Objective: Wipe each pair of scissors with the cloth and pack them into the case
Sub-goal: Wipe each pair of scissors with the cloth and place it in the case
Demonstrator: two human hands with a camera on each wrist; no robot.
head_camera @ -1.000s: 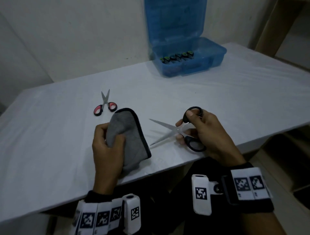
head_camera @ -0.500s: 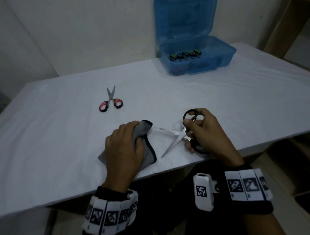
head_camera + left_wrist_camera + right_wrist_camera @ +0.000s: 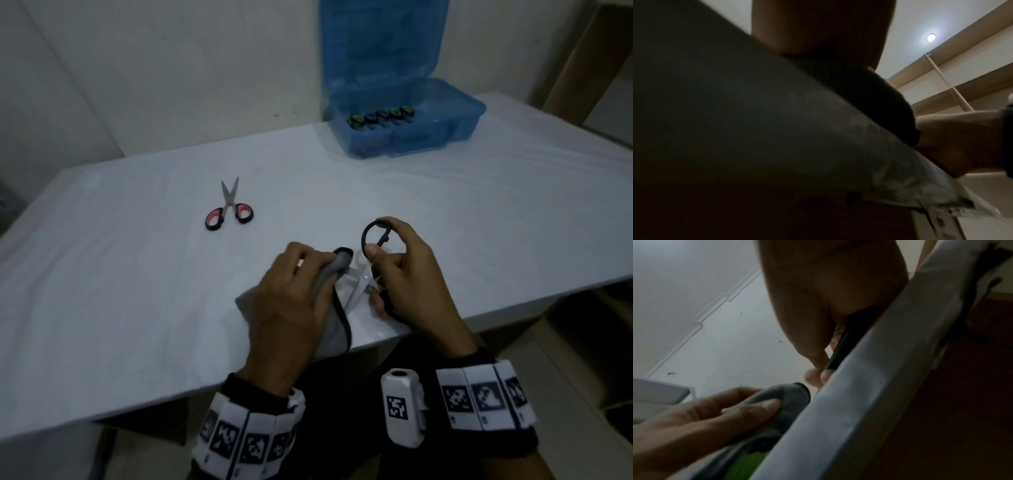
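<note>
Plainly, the left hand [image 3: 291, 301] had its fingers curled round a fold of the grey cloth [image 3: 337, 265], pinching it over one blade of the black-handled scissors [image 3: 371, 253], while the right hand [image 3: 411, 274] gripped those scissors by the handles, thumb and forefinger on the upper loop and the lower loop tucked under the remaining fingers. The blades stood apart: one ran toward nine o'clock into the cloth, the other pointed toward seven o'clock, bare and just beside the cloth's dark hem. So the blade being wiped lay lengthwise between the two hands, handles at the three o'clock end, tip hidden inside the fold. I judge the stroke must run along that axis, away from the pivot toward nine o'clock, and that the left hand would do it, since it alone held the cloth. The right wrist view showed the left hand's fingers [image 3: 760, 404] pressing the cloth [image 3: 791, 395] close against the right hand's fingertips; the left wrist view was mostly dark and told little. Both hands worked at the near edge of the white table [image 3: 137, 308]. At ten o'clock, well apart, the red-handled scissors [image 3: 229, 209] lay flat, seemingly unwiped. At one o'clock, by the wall, the blue case [image 3: 445, 113] stood open with a row of dark, green-marked handles [image 3: 380, 118] already inside.
</note>
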